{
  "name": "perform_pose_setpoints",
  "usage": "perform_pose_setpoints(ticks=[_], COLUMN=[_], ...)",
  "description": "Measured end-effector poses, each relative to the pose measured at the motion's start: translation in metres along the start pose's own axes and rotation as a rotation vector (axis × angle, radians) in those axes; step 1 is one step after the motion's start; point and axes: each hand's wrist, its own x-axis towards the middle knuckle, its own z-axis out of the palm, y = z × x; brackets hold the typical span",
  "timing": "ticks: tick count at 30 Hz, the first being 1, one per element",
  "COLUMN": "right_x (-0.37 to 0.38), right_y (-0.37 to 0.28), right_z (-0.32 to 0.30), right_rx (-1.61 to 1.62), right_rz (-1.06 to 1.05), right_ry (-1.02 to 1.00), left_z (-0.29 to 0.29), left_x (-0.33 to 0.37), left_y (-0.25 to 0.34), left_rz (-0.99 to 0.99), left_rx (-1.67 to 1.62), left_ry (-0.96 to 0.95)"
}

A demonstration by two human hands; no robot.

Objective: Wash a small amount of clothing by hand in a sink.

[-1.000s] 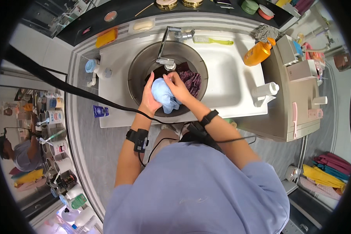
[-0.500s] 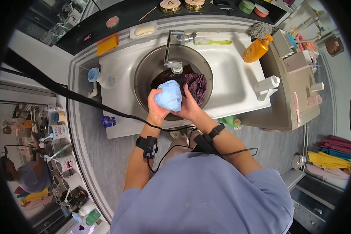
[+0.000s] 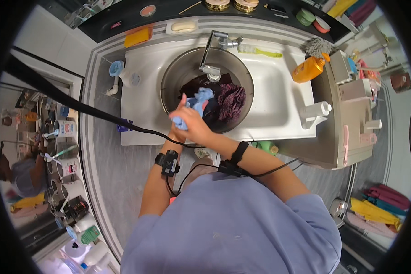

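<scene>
A light blue cloth (image 3: pixel 199 101) is squeezed and twisted between my two hands above the near left part of the round metal basin. My right hand (image 3: pixel 192 124) lies on top, closed round the cloth's near end. Beneath it, my left hand (image 3: pixel 177 135) is largely hidden, its visible part gripping the same cloth. Dark purple patterned fabric (image 3: pixel 232 101) lies bunched in the basin (image 3: pixel 168 73), beside a darker piece of cloth. Just beyond the blue cloth hangs the chrome faucet (image 3: pixel 210 69).
The basin stands in a white sink (image 3: pixel 278 91). A green brush (image 3: pixel 260 52), an orange pump bottle (image 3: pixel 310 68) and a white bottle (image 3: pixel 316 109) are to the right. Soap in a dish (image 3: pixel 182 27) sits behind. A black cable (image 3: pixel 100 114) crosses from the left.
The blue cloth has gone from a rounded ball to a twisted, narrower bundle. My right hand has moved left, over my left hand. The whole view has shifted slightly.
</scene>
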Motion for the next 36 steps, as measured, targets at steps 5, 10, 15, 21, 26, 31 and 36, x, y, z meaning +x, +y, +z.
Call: perform_pose_setpoints(ticks=[5,10,15,21,26,31,36], right_x=[0.01,0.033,0.012,0.014,0.034,0.023,0.008], right_y=[0.026,0.089,0.054,0.056,0.07,0.062,0.03], right_z=[-0.011,-0.029,-0.005,-0.009,-0.028,-0.019,-0.007], right_rx=[-0.176,-0.35,-0.181,-0.272,-0.343,-0.36,-0.328], right_rz=[-0.054,0.114,0.024,-0.135,-0.047,-0.049,-0.33], right_ry=[0.098,0.409,0.23,0.098,0.258,0.213,0.075], left_z=[-0.019,0.029,-0.031,-0.072,0.033,0.038,0.01], left_x=[0.029,0.032,0.044,0.034,0.034,0.031,0.026], left_y=[-0.058,-0.032,-0.026,-0.032,-0.027,-0.011,-0.002], left_rz=[0.404,-0.124,-0.071,0.081,0.055,-0.031,0.136], left_rx=[-0.309,-0.121,-0.36,0.13,-0.09,-0.115,0.365], left_ry=[-0.13,0.623,0.274,0.07,0.437,0.519,0.43])
